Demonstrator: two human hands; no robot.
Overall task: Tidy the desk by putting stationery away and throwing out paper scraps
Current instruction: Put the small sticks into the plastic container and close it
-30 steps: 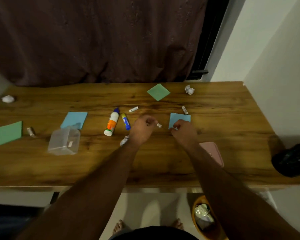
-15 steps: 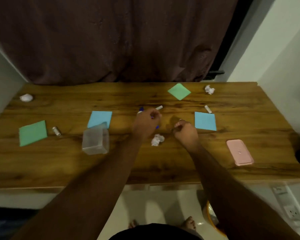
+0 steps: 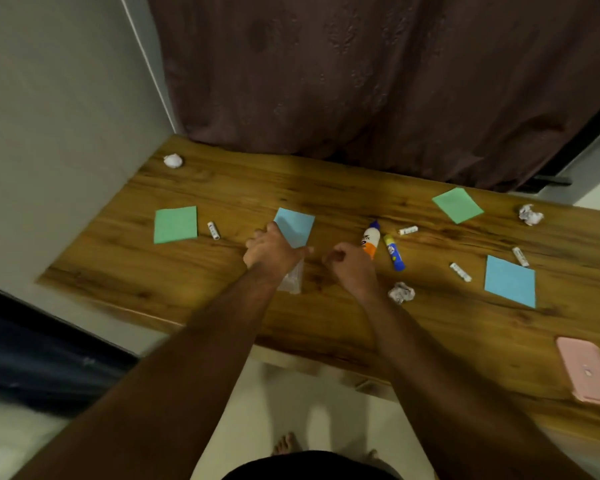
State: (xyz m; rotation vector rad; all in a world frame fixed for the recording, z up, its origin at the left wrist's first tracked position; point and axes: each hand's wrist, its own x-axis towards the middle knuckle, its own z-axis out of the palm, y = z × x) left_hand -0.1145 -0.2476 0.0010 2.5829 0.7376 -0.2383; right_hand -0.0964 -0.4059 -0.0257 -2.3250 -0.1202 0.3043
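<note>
My left hand (image 3: 272, 251) lies over the top of a clear plastic container (image 3: 293, 280), fingers curled around its far side. My right hand (image 3: 350, 268) hovers just right of it in a loose fist; nothing shows inside. A white-and-orange glue bottle (image 3: 372, 239) and a yellow-and-blue glue stick (image 3: 394, 253) lie right of my right hand. A crumpled paper ball (image 3: 401, 292) sits by my right wrist. Two more paper balls lie far right (image 3: 530, 214) and far left (image 3: 173, 161). Small white sticks (image 3: 460, 271) are scattered around.
On the wooden desk (image 3: 326, 188) lie two green notes (image 3: 175, 224) (image 3: 458, 205) and two blue notes (image 3: 297, 225) (image 3: 510, 281). A pink case (image 3: 587, 370) rests near the front right edge. A wall bounds the left side, a dark curtain the back.
Both hands have moved left, away from the glue and the right blue note, to the clear container. My left hand now covers it. My view has swung left too.
</note>
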